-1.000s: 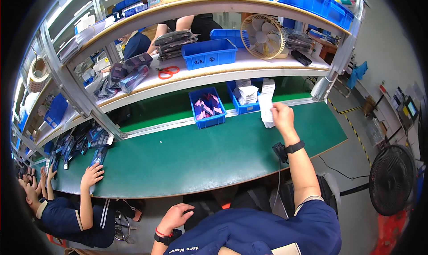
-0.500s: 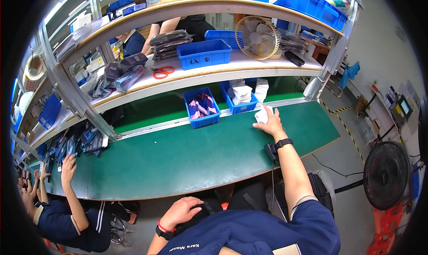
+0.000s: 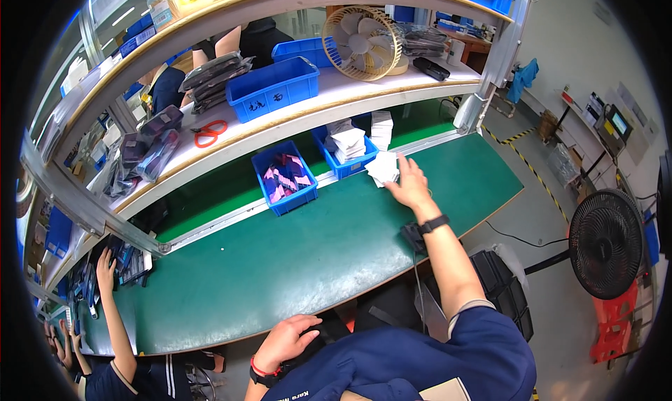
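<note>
My right hand [image 3: 413,185] is stretched out over the far part of the green table, with thumb and fingers around the near edge of a small fanned stack of white papers [image 3: 382,168]. Just beyond it, a blue bin [image 3: 344,168] holds more white paper stacks [image 3: 346,139], and another white stack [image 3: 381,129] stands at its right. To the left, a second blue bin [image 3: 291,203] contains pink and dark patterned pieces [image 3: 285,177]. My left hand [image 3: 289,339] rests low near my lap, fingers loosely extended, with nothing in it.
The green table [image 3: 294,261] runs under a shelf carrying a blue bin [image 3: 273,89], red-handled scissors [image 3: 210,133] and a beige fan [image 3: 362,44]. A co-worker's hand [image 3: 105,268] reaches to dark packages [image 3: 131,264] at left. A black fan [image 3: 605,243] stands right.
The view has shifted, so the shelf and bins appear farther left. The white papers, mostly covered by my right hand before, now show fanned out beside the bin. My left hand stays near my lap.
</note>
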`<act>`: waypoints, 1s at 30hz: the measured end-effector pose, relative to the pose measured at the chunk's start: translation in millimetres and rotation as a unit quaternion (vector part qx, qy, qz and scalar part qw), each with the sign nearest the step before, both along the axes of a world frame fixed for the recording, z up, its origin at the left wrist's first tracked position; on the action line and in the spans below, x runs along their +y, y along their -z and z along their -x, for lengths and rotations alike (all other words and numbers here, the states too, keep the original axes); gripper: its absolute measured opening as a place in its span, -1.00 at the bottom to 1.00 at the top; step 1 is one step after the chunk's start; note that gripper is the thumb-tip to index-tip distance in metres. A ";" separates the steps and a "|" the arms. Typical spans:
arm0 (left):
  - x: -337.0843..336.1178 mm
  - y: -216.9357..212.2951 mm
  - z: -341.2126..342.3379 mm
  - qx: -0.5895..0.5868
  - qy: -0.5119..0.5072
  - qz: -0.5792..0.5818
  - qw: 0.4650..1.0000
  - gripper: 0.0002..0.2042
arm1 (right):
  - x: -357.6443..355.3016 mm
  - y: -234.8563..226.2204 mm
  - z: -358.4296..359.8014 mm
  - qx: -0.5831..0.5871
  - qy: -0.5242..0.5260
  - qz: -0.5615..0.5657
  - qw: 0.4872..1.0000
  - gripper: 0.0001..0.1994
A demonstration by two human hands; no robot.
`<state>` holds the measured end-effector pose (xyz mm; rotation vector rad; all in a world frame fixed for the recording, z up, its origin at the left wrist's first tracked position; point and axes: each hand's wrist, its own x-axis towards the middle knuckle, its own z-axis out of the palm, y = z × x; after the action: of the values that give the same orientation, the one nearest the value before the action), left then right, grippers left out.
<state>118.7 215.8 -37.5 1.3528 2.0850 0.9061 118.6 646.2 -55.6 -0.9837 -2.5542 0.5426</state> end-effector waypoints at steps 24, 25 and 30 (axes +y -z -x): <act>16.8 32.1 12.4 -0.206 -0.111 0.041 0.971 -0.80 | 49.5 -1.6 -82.0 0.091 -0.041 -0.074 0.992 -0.95; 16.6 34.5 15.7 -0.232 -0.116 0.032 0.965 -0.79 | 50.0 -4.8 -88.1 0.110 -0.014 -0.086 0.990 -0.95; 22.6 30.1 24.8 -0.310 -0.130 0.061 0.940 -0.80 | 35.5 20.6 -86.1 0.047 -0.106 -0.104 0.988 -0.92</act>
<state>94.0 238.4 -67.6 0.6127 1.7937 1.1124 204.7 681.8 -76.2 -0.6063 -2.5821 0.3571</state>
